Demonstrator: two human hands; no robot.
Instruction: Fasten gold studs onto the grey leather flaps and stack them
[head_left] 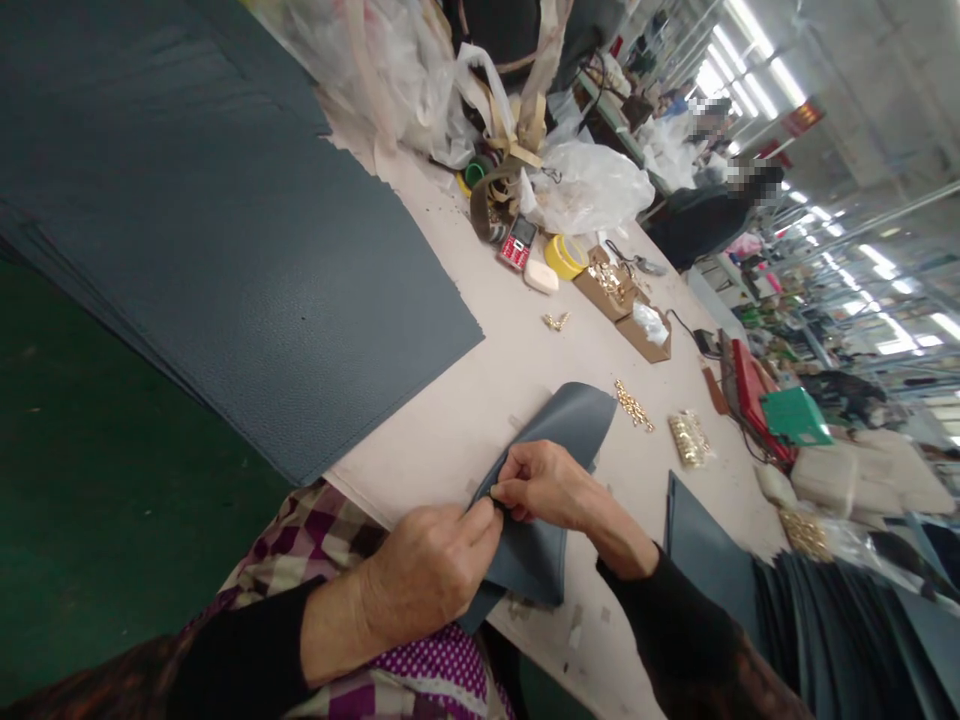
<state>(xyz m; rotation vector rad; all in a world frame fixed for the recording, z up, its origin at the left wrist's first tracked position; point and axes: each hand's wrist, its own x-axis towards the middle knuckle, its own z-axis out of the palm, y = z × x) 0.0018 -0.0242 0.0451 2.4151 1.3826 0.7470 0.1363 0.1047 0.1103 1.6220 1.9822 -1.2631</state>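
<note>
A folded dark blue-grey leather piece lies at the table's front edge, under both hands. My left hand is closed, its thumb and fingers pinched at the leather's edge. Against its fingertips, my right hand pinches a tiny dark item too small to name. Beyond the leather is a scatter of small gold metal pieces, and a few more gold pieces lie farther back.
Large leather sheets cover the left side and overhang the edge. Stacked leather pieces stand at right. Behind are a cardboard tray, yellow tape, a red phone and a bag of gold parts.
</note>
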